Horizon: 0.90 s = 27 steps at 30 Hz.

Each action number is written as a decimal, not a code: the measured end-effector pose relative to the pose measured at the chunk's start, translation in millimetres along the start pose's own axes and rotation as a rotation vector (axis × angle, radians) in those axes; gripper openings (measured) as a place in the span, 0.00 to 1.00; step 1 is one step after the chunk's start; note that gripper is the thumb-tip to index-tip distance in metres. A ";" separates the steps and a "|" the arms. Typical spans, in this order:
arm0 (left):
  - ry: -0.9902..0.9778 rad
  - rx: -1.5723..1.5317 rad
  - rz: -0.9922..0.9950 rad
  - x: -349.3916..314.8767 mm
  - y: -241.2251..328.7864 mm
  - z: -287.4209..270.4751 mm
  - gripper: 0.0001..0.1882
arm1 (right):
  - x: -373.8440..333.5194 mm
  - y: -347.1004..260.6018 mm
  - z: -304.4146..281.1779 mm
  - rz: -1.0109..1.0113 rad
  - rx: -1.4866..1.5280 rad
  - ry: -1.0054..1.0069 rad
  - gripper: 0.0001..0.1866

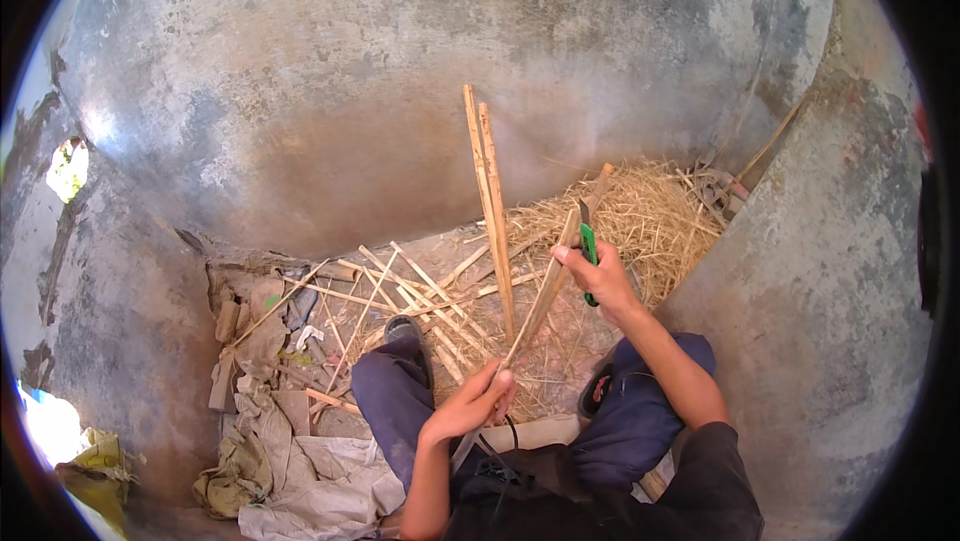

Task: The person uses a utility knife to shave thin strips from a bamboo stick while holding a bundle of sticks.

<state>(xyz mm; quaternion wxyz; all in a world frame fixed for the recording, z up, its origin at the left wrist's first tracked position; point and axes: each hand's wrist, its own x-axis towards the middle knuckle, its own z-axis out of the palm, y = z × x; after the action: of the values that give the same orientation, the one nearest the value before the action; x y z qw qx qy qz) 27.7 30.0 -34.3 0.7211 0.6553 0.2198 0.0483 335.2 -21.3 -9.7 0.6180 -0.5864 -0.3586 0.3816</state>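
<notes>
My left hand (472, 405) is closed around the lower end of a split bamboo strip (548, 293), which slants up and away to the right. A green utility knife (588, 249) is gripped in my right hand (608, 283), its dark blade pointing upward beside the strip's upper part. My right thumb lies against the strip, close to the blade. Just left of the strip, two longer split bamboo pieces (490, 196) stand nearly upright, their lower ends between my feet. Whether the blade touches the bamboo I cannot tell.
Behind my right hand is a heap of pale shavings (655, 216). Several loose bamboo strips (425, 293) lie crossed on the floor ahead of my left foot. Crumpled sacking (310, 486) lies at the lower left. Worn grey walls (330, 91) stand close on three sides.
</notes>
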 end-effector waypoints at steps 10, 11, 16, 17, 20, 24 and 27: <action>0.138 -0.105 0.005 -16.2 3.4 2.2 0.24 | 45.7 39.6 -24.8 -0.127 -0.730 0.062 0.27; 0.122 -0.025 0.037 -14.1 8.2 7.5 0.24 | 51.0 42.9 -22.7 -0.057 -0.802 0.021 0.29; 0.119 0.604 0.185 2.9 30.3 29.3 0.21 | 75.5 61.9 -4.2 0.040 -0.654 -0.216 0.30; 0.124 0.663 0.144 4.4 35.2 33.6 0.21 | 76.7 61.4 2.9 0.038 -0.612 -0.246 0.29; 0.176 0.780 0.050 7.2 45.9 37.6 0.20 | 71.5 62.8 12.9 -0.045 -0.600 -0.245 0.26; 0.244 0.845 0.045 8.7 39.7 35.8 0.21 | 67.9 56.4 8.3 -0.024 -0.575 -0.271 0.23; 0.276 0.871 0.015 9.3 31.9 25.8 0.22 | 70.4 62.1 6.3 0.029 -0.551 -0.317 0.20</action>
<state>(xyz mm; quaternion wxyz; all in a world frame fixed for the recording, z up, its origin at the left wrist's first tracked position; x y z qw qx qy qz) 52.8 13.9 -4.6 0.3420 0.8864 0.3089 0.0436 358.2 45.7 -71.7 0.3667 -0.6702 -0.5317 0.3655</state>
